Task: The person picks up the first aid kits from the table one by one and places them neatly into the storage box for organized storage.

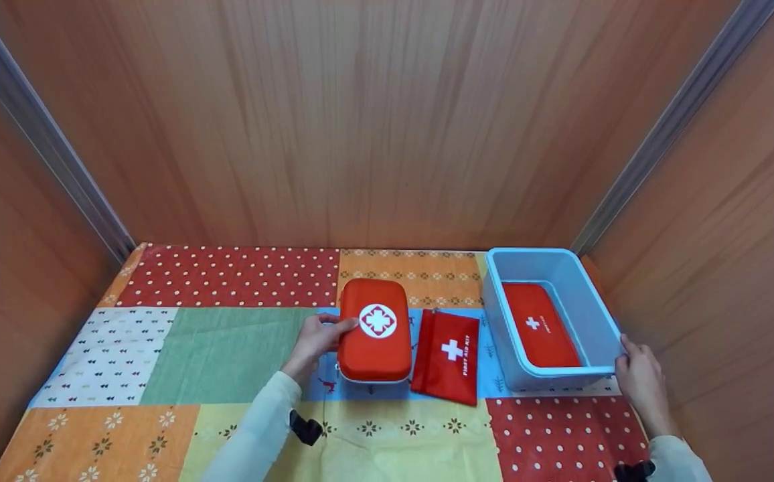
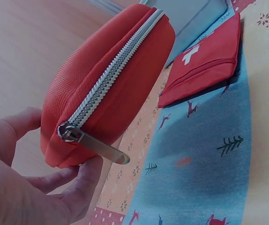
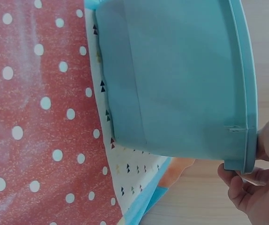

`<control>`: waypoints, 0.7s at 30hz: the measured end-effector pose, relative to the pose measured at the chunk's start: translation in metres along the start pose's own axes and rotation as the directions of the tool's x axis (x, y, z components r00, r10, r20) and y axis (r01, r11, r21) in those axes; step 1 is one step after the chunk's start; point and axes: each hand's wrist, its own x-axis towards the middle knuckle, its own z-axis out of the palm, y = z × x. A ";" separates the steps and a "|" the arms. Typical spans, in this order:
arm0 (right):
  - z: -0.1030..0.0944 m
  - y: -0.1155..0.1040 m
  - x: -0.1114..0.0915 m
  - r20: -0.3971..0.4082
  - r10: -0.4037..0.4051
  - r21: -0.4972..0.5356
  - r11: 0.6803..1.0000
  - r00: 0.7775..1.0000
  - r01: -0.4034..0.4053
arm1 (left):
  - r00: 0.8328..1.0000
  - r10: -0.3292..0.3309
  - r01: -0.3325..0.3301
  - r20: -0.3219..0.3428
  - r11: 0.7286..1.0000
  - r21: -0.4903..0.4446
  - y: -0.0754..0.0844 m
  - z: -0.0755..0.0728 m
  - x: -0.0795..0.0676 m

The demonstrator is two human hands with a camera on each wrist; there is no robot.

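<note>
My left hand (image 1: 317, 340) grips a red zippered first aid case (image 1: 375, 355) by its left side, thumb on top and fingers underneath. The case is raised off the cloth, and its silver zipper (image 2: 118, 68) is closed along the edge in the left wrist view. Just right of the case lies a flat red first aid pouch (image 1: 444, 365) with a white cross. At the far right, my right hand (image 1: 643, 375) pinches the near right corner of a light blue plastic bin (image 1: 504, 335). Another red first aid pouch (image 1: 541, 335) lies flat on the bin's floor.
A patchwork-patterned cloth (image 1: 226, 355) covers the table. Wood-grain panels stand behind (image 1: 360, 134) and on both sides, with the right panel (image 1: 728, 301) close beside the bin and my right hand.
</note>
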 end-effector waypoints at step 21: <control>0.000 -0.001 -0.002 -0.008 0.008 0.016 1.000 1.000 -0.007 | 0.999 0.035 -0.035 -0.040 0.999 -0.007 0.024 -0.005 -0.004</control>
